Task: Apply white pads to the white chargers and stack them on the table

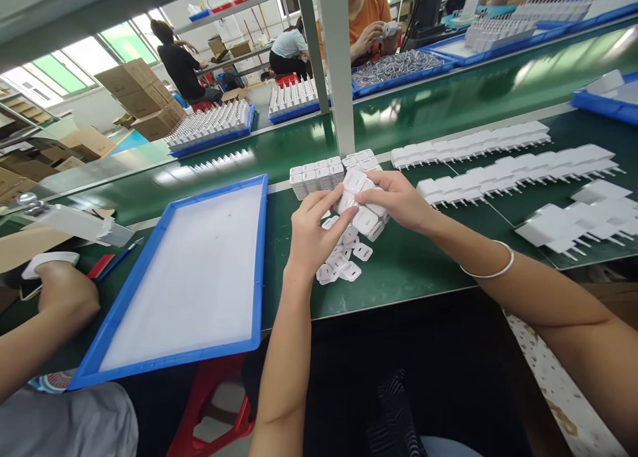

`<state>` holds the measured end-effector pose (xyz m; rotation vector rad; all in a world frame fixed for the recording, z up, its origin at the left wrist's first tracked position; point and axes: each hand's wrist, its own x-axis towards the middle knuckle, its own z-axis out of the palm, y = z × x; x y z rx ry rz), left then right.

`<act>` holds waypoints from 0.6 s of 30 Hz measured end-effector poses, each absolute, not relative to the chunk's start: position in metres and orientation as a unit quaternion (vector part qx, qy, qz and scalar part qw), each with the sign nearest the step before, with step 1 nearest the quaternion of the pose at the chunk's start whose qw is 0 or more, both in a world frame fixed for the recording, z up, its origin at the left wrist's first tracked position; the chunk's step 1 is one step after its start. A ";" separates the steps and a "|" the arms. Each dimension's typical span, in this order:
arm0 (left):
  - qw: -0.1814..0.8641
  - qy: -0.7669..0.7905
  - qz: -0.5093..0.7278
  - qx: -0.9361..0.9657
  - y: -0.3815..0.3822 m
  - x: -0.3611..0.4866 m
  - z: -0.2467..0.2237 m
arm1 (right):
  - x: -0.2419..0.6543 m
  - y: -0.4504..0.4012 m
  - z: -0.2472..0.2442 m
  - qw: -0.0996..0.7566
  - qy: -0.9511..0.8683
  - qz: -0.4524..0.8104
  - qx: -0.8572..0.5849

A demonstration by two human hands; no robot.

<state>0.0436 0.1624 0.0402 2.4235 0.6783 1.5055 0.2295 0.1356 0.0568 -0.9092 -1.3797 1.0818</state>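
Observation:
My left hand (pixel 316 231) is closed on a cluster of small white plastic covers (pixel 367 219), its thumb and fingertips pressing from the left. From the other side my right hand (pixel 396 196) grips the same cluster, fingers bent over its top. Some covers show a small slot or dark print. Below my hands lies a loose heap of white covers (pixel 340 268) on the green bench (pixel 399 281). Just behind stand neat stacks of covers (pixel 316 177), partly hidden by my fingers. How many pieces each hand holds is hidden.
Rows of white plug housings with pins (pixel 518 171) lie to the right. At left, a blue-rimmed tray (pixel 263 264) with a white liner overhangs the bench edge. A co-worker's arm (pixel 64 297) rests farther left. A white post (pixel 336 65) rises behind the stacks.

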 end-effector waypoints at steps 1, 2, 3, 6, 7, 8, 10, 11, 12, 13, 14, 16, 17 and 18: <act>0.107 0.228 0.512 0.821 0.162 0.044 0.040 | 0.230 0.136 0.057 0.550 -0.581 0.464 -0.381; 0.112 0.226 0.513 0.820 0.162 0.044 0.040 | 0.230 0.136 0.057 0.549 -0.578 0.472 -0.377; 0.117 0.226 0.516 0.818 0.162 0.044 0.040 | 0.230 0.136 0.058 0.548 -0.575 0.479 -0.374; 0.134 0.224 0.530 0.807 0.162 0.045 0.039 | 0.231 0.136 0.059 0.543 -0.572 0.494 -0.366; 0.139 0.222 0.536 0.803 0.162 0.046 0.039 | 0.231 0.136 0.060 0.542 -0.573 0.496 -0.364; 0.143 0.220 0.541 0.799 0.162 0.046 0.039 | 0.231 0.136 0.060 0.541 -0.574 0.495 -0.364; 0.147 0.217 0.547 0.795 0.162 0.048 0.039 | 0.231 0.136 0.060 0.543 -0.576 0.491 -0.364; 0.148 0.218 0.549 0.793 0.161 0.048 0.039 | 0.231 0.136 0.060 0.545 -0.576 0.488 -0.365; 0.147 0.220 0.551 0.792 0.161 0.049 0.038 | 0.230 0.136 0.060 0.547 -0.576 0.485 -0.365; 0.144 0.220 0.552 0.791 0.160 0.050 0.038 | 0.230 0.136 0.060 0.550 -0.575 0.484 -0.365; 0.141 0.220 0.553 0.791 0.160 0.050 0.038 | 0.229 0.135 0.059 0.552 -0.572 0.483 -0.366; 0.128 0.221 0.556 0.791 0.159 0.051 0.037 | 0.227 0.135 0.059 0.560 -0.561 0.483 -0.371; 0.119 0.223 0.557 0.791 0.158 0.052 0.037 | 0.226 0.134 0.059 0.564 -0.554 0.483 -0.376; 0.111 0.227 0.557 0.791 0.158 0.052 0.037 | 0.225 0.134 0.059 0.568 -0.549 0.483 -0.378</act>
